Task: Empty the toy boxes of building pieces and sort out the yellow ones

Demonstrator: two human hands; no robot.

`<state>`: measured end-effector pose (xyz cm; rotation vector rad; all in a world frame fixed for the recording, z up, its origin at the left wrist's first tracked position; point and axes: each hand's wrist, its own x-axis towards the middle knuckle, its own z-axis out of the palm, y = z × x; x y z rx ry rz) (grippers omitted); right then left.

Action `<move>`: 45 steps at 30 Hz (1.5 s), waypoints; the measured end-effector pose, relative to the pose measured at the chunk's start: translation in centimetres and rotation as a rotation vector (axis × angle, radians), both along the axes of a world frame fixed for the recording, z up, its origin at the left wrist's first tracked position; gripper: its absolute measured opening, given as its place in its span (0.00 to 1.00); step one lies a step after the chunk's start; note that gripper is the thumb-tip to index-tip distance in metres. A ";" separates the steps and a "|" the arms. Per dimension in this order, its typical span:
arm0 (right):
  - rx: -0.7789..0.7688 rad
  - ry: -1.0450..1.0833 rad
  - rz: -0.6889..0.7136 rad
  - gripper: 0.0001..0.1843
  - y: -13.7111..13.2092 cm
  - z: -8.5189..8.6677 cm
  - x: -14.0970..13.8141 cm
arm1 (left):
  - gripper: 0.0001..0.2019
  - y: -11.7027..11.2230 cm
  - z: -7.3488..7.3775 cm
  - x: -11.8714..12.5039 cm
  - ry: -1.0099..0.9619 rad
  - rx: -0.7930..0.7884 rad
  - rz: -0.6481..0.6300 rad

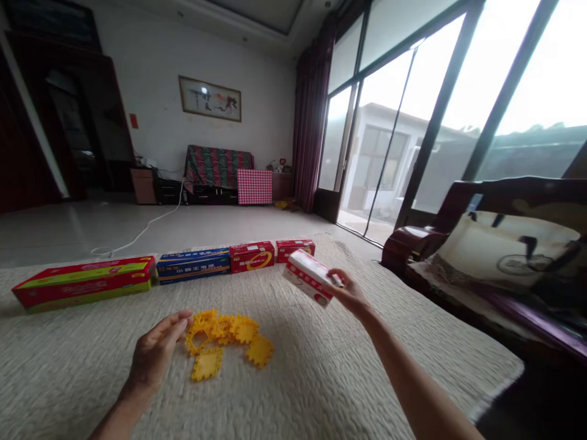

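Note:
My right hand (pixel 347 289) grips one end of a white and red cardboard box (pixel 306 278), held tilted above the mat. My left hand (pixel 156 349) is beside a small pile of yellow interlocking plastic pieces (pixel 222 327) with notched edges. Its thumb and fingers are closed together, tips at the edge of a yellow ring-shaped piece (pixel 198 342). Two square yellow pieces lie apart from the heap, one in front (pixel 206 365) and one to the right (pixel 260 352).
Along the mat's far side stand a long red and green box (pixel 87 282), a blue box (pixel 193 265), a red box (pixel 252 256) and a smaller red box (pixel 296 247). The textured mat (pixel 293 391) ends near a dark wooden sofa (pixel 413 244) holding a white bag (pixel 509 247).

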<state>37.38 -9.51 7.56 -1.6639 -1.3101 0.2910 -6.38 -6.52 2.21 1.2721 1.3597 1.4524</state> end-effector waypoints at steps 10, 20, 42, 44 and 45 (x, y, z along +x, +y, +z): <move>0.040 -0.096 -0.460 0.21 2.3 -4.1 11.2 | 0.16 4.1 -0.2 1.6 0.054 -0.001 0.114; 0.224 -0.703 -0.065 0.17 6.2 -2.2 4.4 | 0.13 10.1 3.1 12.7 0.481 0.319 -0.265; -0.070 -0.861 -0.061 0.16 21.6 -4.2 2.4 | 0.15 23.1 3.2 32.2 1.203 0.480 -0.393; -0.073 -0.882 -0.065 0.17 21.3 -3.8 2.4 | 0.15 22.8 3.2 32.2 1.188 0.511 -0.375; -0.073 -0.896 -0.063 0.17 20.9 -3.5 2.3 | 0.15 22.5 3.2 32.1 1.178 0.527 -0.371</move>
